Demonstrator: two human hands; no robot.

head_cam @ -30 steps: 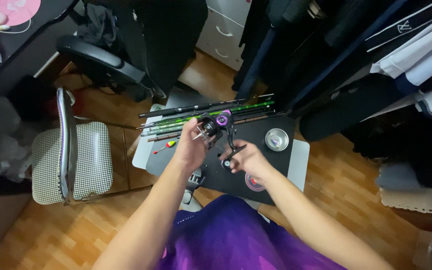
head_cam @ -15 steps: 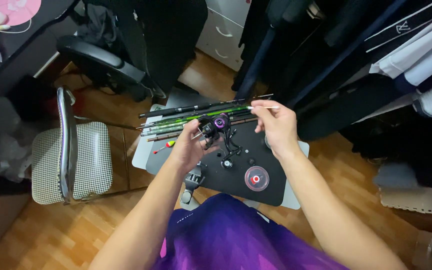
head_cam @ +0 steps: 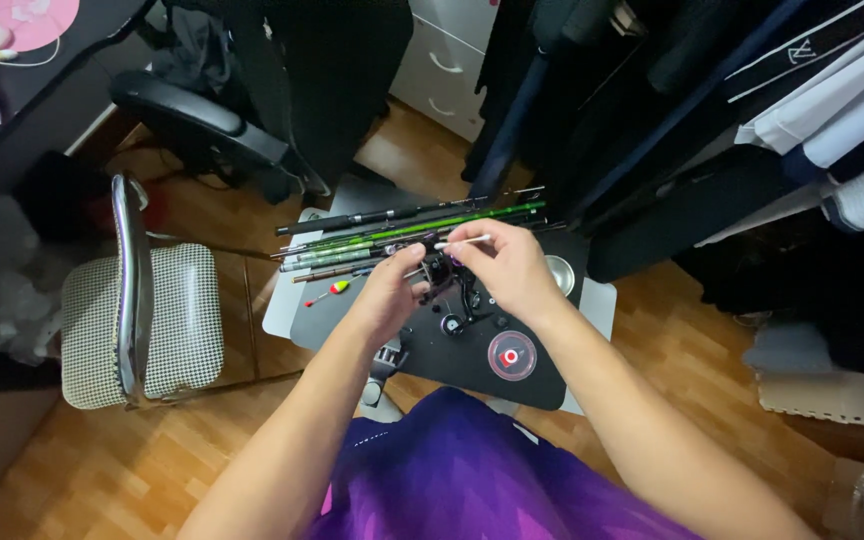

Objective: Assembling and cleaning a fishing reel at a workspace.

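My left hand (head_cam: pixel 384 298) curls around the dark fishing reel (head_cam: pixel 444 275) at the centre of the frame, above the black mat (head_cam: pixel 457 368). My right hand (head_cam: pixel 507 270) pinches a thin white swab (head_cam: pixel 462 242), whose long axis runs left to right, tip pointing left just above the reel. The right hand is the nearer to it. Behind the reel lies a bundle of rod sections (head_cam: pixel 402 230), at least five, some green. On the mat sit one round red-centred spool (head_cam: pixel 511 356) and one small round tin (head_cam: pixel 559 274).
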